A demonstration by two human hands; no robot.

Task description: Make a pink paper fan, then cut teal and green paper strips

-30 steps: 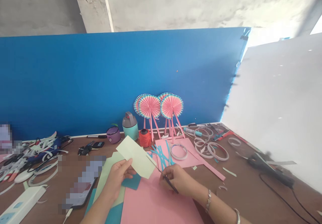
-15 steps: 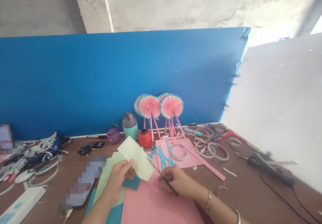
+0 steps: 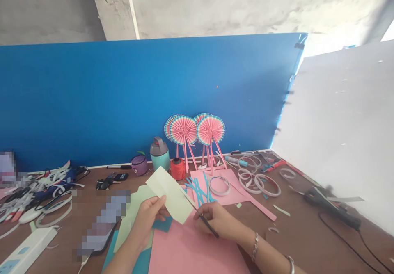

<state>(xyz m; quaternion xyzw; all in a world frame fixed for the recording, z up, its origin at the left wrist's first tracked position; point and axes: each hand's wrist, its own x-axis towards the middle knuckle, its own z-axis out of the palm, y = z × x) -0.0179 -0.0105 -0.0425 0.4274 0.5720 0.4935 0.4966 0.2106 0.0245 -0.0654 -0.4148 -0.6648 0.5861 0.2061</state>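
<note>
My left hand (image 3: pixel 150 214) pinches a pale green paper piece (image 3: pixel 169 192) between thumb and fingers, holding it tilted above the stacked sheets. My right hand (image 3: pixel 215 218) is closed around a slim tool with a dark handle (image 3: pixel 209 225) and a narrow blade; its exact kind is unclear. The tool's tip reaches the right edge of the pale paper. Below both hands lies a large pink sheet (image 3: pixel 197 249). Under it, to the left, are light green sheets (image 3: pixel 131 220) and teal paper (image 3: pixel 111 247). A small teal piece (image 3: pixel 163 224) rests beside my left hand.
Pink pleated paper fans (image 3: pixel 184 130) stand against the blue partition (image 3: pixel 123 101). Blue strips (image 3: pixel 198 190) and tape rolls (image 3: pixel 219 186) lie ahead. A turquoise flask (image 3: pixel 160 159), red thread spool (image 3: pixel 177 169), phone (image 3: pixel 104 224), power strip (image 3: pixel 29 251) and glue gun (image 3: pixel 332 208) surround the workspace.
The pale green paper has shifted slightly right with my left hand. The tool's blade now overlaps the paper's right edge, while my right hand has barely moved.
</note>
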